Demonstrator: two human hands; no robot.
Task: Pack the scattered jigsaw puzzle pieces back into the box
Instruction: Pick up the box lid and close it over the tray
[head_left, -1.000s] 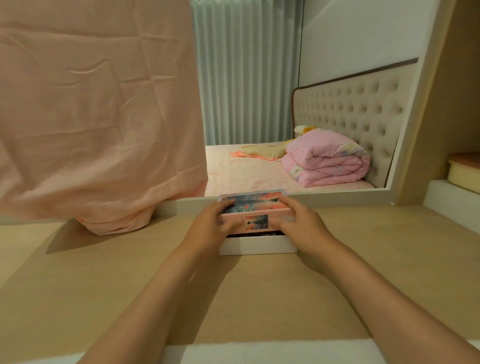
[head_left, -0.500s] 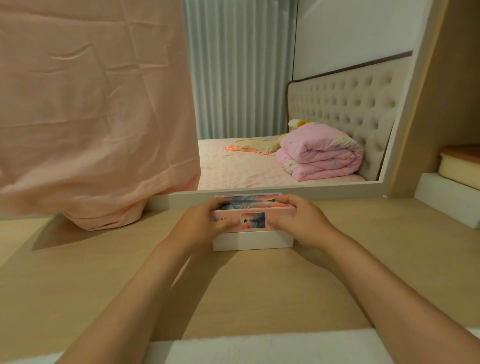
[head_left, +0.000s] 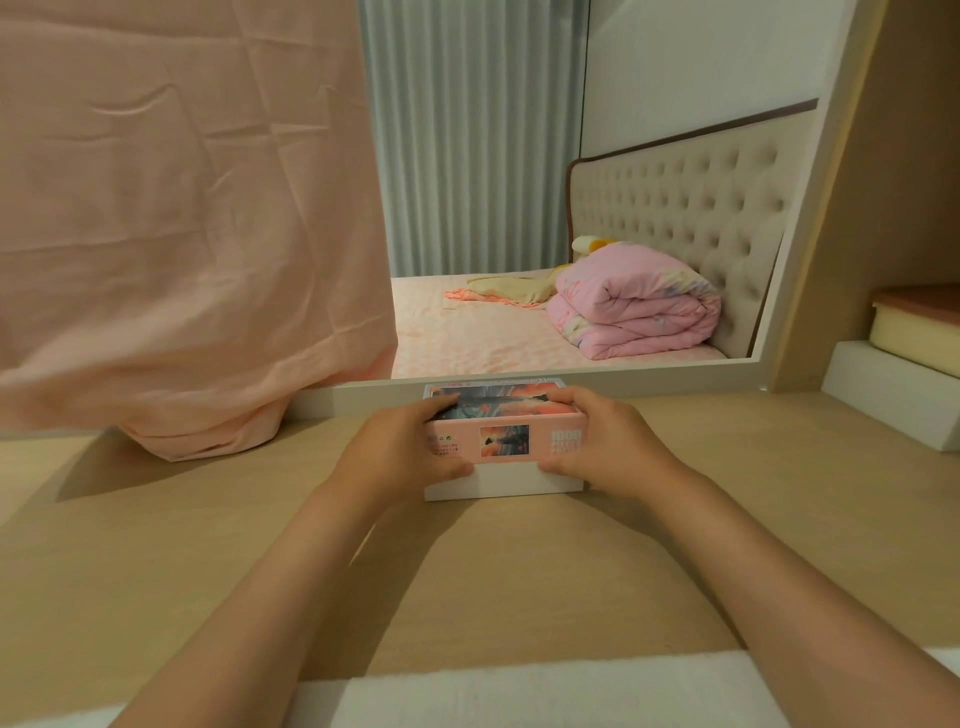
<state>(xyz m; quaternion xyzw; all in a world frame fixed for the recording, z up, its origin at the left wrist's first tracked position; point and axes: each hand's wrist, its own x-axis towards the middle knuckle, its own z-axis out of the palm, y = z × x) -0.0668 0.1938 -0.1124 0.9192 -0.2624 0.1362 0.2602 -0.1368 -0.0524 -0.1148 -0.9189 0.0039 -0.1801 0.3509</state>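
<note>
A pink puzzle box lid (head_left: 504, 440) with a sunset picture sits over the white box base (head_left: 501, 483) on the wooden table (head_left: 208, 561), near its far edge. My left hand (head_left: 400, 457) grips the lid's left end and my right hand (head_left: 605, 447) grips its right end, thumbs on top. The lid covers the upper half of the base, with white wall showing below. No loose puzzle pieces are visible; the box's inside is hidden.
A mirror frame (head_left: 571, 382) runs just behind the box and reflects a bed. A peach cloth (head_left: 182, 234) hangs at the left down to the table. White and yellow foam blocks (head_left: 898, 400) stand at the right. A white strip (head_left: 519, 691) lies along the table's near edge.
Both hands have pressed the lid lower over the white base; the dark gap seen under the lid one second ago is gone.
</note>
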